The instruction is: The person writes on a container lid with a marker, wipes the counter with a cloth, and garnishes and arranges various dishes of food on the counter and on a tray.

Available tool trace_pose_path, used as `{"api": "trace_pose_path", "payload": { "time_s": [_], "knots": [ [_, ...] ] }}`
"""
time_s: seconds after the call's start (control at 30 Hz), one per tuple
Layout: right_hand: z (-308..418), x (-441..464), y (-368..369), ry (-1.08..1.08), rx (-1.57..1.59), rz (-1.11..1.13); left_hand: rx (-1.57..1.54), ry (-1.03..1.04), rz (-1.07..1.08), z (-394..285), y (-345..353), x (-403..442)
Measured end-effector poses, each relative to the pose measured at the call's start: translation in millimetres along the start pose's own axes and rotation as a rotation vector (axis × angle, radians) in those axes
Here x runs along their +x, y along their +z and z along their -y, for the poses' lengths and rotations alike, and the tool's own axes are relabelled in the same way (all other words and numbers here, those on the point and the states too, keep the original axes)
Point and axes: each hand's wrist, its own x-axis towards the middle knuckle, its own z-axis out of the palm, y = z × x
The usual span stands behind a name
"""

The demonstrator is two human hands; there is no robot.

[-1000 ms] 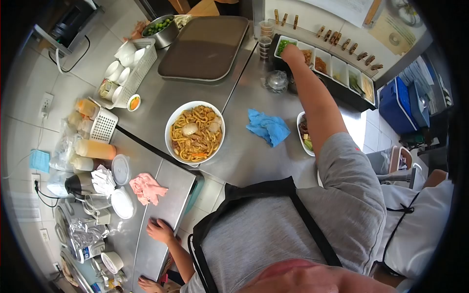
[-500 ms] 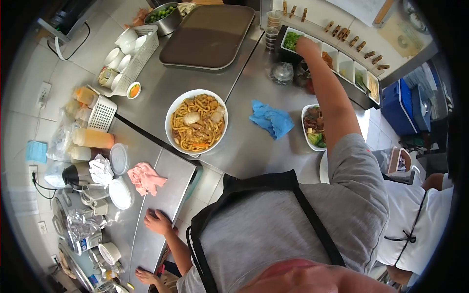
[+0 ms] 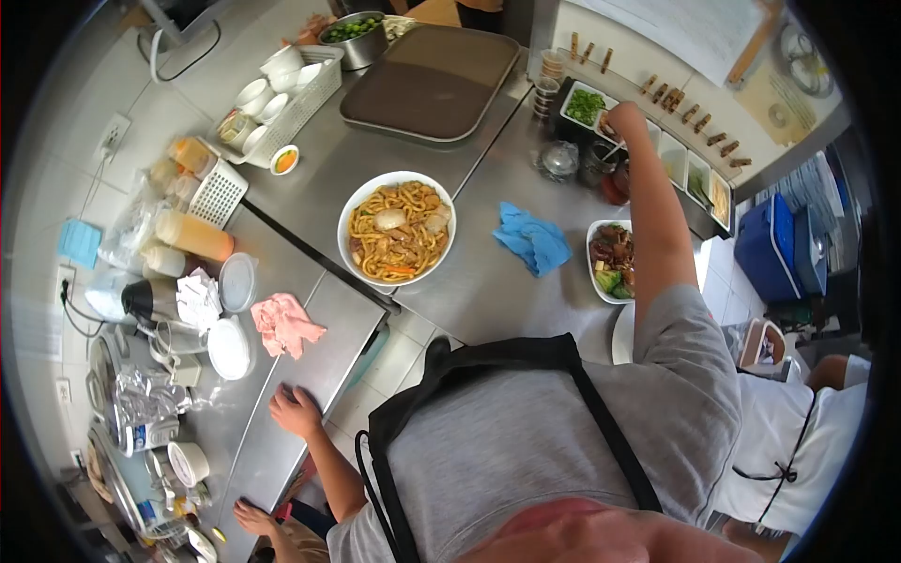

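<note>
My right hand is bunched closed over the row of white topping containers. It is above the container beside the chopped green herbs; its fingertips are hidden, so what they hold does not show. Under my right forearm sits a white bowl of meat and green vegetables, partly covered by the arm. My left hand lies on the steel counter, fingers spread, holding nothing. A large white bowl of thick noodles stands mid-counter, with a crumpled blue cloth to its right.
A brown tray lies at the back. Jars stand before the toppings. Sauce bottles, lids and a pink cloth occupy the left side. Another person's hand rests at lower left; someone in white is at right.
My right hand has shifted from the chopped green herbs to the neighbouring container. My left hand stays on the counter. The view has turned slightly.
</note>
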Motion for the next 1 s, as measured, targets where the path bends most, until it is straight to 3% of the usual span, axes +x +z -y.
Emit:
{"api": "trace_pose_path", "payload": {
  "time_s": [0.07, 0.13, 0.3, 0.33, 0.4, 0.57, 0.6, 0.7, 0.93, 1.0],
  "knots": [
    [18.3, -4.1, -13.6, -0.094, 0.001, -0.078, 0.007, -0.005, 0.001, 5.4, 2.5, -0.7],
    [42.5, -24.6, -33.6, -0.117, 0.306, -0.353, -0.019, -0.026, 0.017, 2.1, -2.0, 0.6],
    [137.3, -97.0, -83.2, -0.178, 0.897, -0.028, -0.030, -0.047, 0.002, -1.8, -4.1, 0.0],
    [153.5, -105.3, -76.4, -0.285, 0.918, -0.104, -0.032, -0.047, 0.006, -2.4, -5.7, -0.1],
    [187.8, -136.1, -76.5, -0.421, 0.934, -0.045, -0.033, -0.053, 0.008, -2.2, -6.4, 0.3],
    [265.3, -193.9, -16.5, -0.421, 1.118, 0.254, -0.033, -0.059, 0.018, -2.6, -8.7, 0.1],
    [270.1, -214.7, -32.2, -0.428, 0.948, 0.210, -0.035, -0.062, 0.024, -2.4, -9.0, 0.0],
    [280.9, -230.0, -8.3, -0.546, 0.940, -0.114, -0.026, -0.063, 0.018, -0.5, -6.7, 0.4],
    [275.2, -232.3, -8.5, -0.611, 0.877, -0.132, -0.073, -0.056, 0.009, -1.8, -8.5, -0.2],
    [271.4, -215.5, -3.7, -0.566, 1.017, -0.178, -0.085, -0.053, 0.001, -3.6, -8.6, 0.4]
  ]
}}
